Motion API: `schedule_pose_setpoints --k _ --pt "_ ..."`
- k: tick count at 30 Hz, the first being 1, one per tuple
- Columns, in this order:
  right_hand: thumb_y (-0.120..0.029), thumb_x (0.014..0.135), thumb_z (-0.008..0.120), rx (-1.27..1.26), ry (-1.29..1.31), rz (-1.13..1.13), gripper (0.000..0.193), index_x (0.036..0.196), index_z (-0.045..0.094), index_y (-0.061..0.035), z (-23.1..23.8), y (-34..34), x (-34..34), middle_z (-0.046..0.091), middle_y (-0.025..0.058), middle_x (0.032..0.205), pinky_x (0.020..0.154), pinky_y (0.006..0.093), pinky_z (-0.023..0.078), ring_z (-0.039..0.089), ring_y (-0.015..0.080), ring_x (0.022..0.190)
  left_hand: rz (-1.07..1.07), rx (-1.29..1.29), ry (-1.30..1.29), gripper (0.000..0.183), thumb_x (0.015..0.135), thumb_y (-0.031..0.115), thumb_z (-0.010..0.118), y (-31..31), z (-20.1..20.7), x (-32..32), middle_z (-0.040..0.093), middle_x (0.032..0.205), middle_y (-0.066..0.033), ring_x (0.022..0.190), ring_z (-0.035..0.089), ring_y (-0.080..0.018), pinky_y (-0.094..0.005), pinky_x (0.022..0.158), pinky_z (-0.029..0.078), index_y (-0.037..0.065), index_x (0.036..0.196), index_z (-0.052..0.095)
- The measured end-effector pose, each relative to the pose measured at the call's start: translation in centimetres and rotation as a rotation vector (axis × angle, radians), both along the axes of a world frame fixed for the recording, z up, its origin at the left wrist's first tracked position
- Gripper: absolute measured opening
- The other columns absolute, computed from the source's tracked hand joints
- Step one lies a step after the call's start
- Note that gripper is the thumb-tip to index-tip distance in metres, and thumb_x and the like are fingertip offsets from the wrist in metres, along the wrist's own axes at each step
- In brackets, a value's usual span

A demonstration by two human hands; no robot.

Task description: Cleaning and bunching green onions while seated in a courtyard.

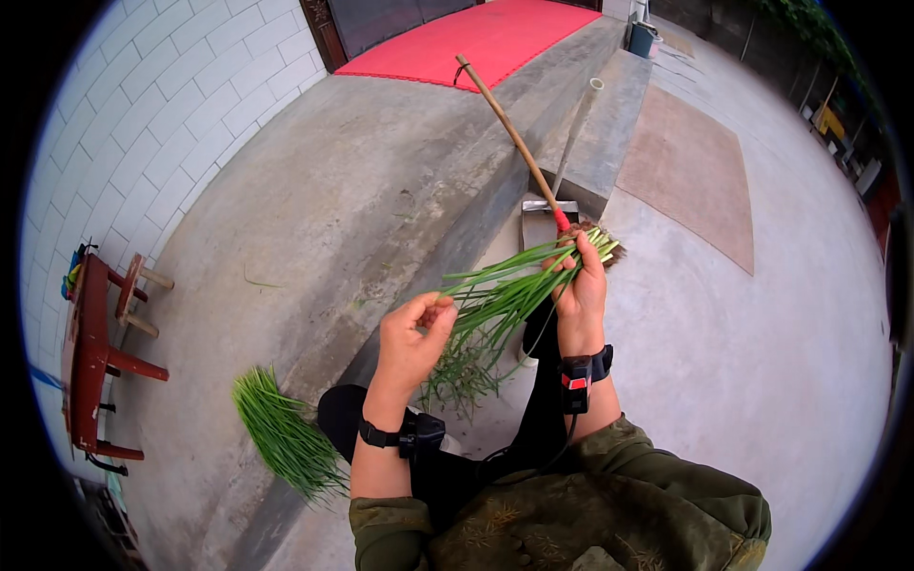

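My right hand (583, 295) is closed round a bunch of garlic chives (514, 295), near its pale cut ends. The long green leaves fan out to the left, toward my left hand (414, 338). At the leaf tips, my left thumb and fingers pinch a thin chive leaf; the exact grip is partly hidden. A neat pile of chives (286, 433) lies on the concrete step beside my left knee. Below the held bunch, loose leaf scraps (466, 376) are scattered on the ground between my legs.
A broom (514, 133) and a long-handled dustpan (538, 219) stand just beyond my right hand, against the step edge (486, 205). To the left are a red bench (90, 333) and a small wooden stool (133, 295). A red mat (466, 43) and brown mat (690, 171) lie farther off.
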State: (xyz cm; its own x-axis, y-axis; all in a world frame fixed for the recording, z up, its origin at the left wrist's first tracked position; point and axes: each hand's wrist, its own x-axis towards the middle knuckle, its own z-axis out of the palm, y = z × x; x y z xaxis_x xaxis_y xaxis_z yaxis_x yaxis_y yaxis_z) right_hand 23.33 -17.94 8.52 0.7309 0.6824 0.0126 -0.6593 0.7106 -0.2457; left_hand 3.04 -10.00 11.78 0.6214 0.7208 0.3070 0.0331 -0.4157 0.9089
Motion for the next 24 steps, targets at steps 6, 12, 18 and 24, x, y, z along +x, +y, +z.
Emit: schedule_pose_setpoints --k 6,12,18,24 --pt "-0.011 0.079 0.048 -0.056 -0.143 -0.044 0.008 0.081 0.046 -0.0037 0.8 -0.5 -0.6 0.044 0.0018 0.065 0.046 0.0236 0.033 0.039 0.0076 0.048 -0.027 -0.117 0.003 0.015 0.077 0.012 0.052 0.3 -0.4 0.3 0.054 0.067 -0.0015 0.056 0.047 -0.0056 -0.0199 0.052 0.039 -0.002 0.082 0.055" --pt "-0.012 0.079 0.047 -0.118 -0.237 -0.111 0.008 0.080 0.046 -0.0040 1.6 -0.6 -1.3 0.044 0.0016 0.065 0.046 0.0239 0.034 0.038 0.0075 0.048 0.215 0.313 0.115 0.011 0.076 0.009 0.050 1.2 -1.0 0.2 0.050 0.058 0.0007 0.050 0.043 -0.0047 -0.0194 0.046 0.035 -0.001 0.072 0.054" --pt "-0.013 0.079 0.048 -0.009 -0.083 -0.050 0.008 0.081 0.047 -0.0053 0.0 -0.7 0.8 0.046 -0.0003 0.066 0.047 0.0211 0.032 0.037 0.0053 0.048 0.355 -0.099 -0.084 0.015 0.077 0.013 0.048 4.0 -2.0 -2.0 0.045 0.055 0.0035 0.048 0.040 -0.0033 -0.0191 0.044 0.033 0.002 0.068 0.054" --pt "-0.013 0.081 0.045 0.106 -0.015 0.046 0.009 0.084 0.046 -0.0044 -0.7 -0.7 1.8 0.046 -0.0010 0.067 0.047 0.0191 0.031 0.037 0.0045 0.048 0.360 0.016 -0.149 0.021 0.081 0.015 0.044 4.4 -1.1 -3.2 0.055 0.071 -0.0042 0.062 0.048 -0.0077 -0.0207 0.057 0.040 -0.001 0.087 0.055"
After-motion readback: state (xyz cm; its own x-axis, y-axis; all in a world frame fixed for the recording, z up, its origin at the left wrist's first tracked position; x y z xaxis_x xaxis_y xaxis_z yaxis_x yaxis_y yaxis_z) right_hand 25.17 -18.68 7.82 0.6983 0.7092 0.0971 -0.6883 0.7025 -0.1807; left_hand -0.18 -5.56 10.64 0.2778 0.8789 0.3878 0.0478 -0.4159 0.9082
